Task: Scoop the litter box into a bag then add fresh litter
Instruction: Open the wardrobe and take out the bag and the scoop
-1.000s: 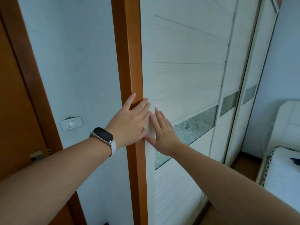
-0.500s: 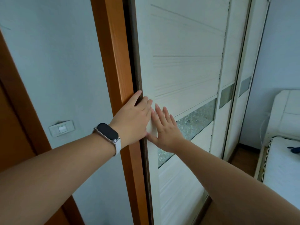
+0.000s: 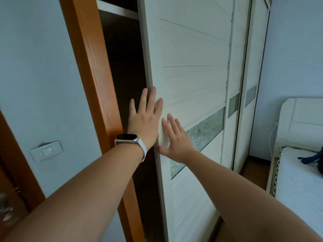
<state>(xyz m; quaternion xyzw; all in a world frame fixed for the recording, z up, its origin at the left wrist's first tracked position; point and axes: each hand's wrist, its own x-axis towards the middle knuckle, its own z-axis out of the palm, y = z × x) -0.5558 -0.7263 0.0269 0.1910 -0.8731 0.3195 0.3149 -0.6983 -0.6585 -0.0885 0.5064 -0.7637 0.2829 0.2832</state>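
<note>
You are facing a pale blue wall (image 3: 40, 67) with a white light switch (image 3: 46, 151) low on the left. An orange-brown wooden frame (image 3: 90, 67) runs upright beside a white sliding wardrobe door (image 3: 192, 49), which stands partly open on a dark interior (image 3: 125, 67) with a white shelf (image 3: 117, 9) near the top. A frosted glass band (image 3: 206, 130) crosses the door. To your right, a white bed (image 3: 300, 180) with a padded headboard (image 3: 304, 123) carries a dark blue item (image 3: 314, 157). The floor (image 3: 253, 170) is brown wood. The light is soft and dim.
</note>
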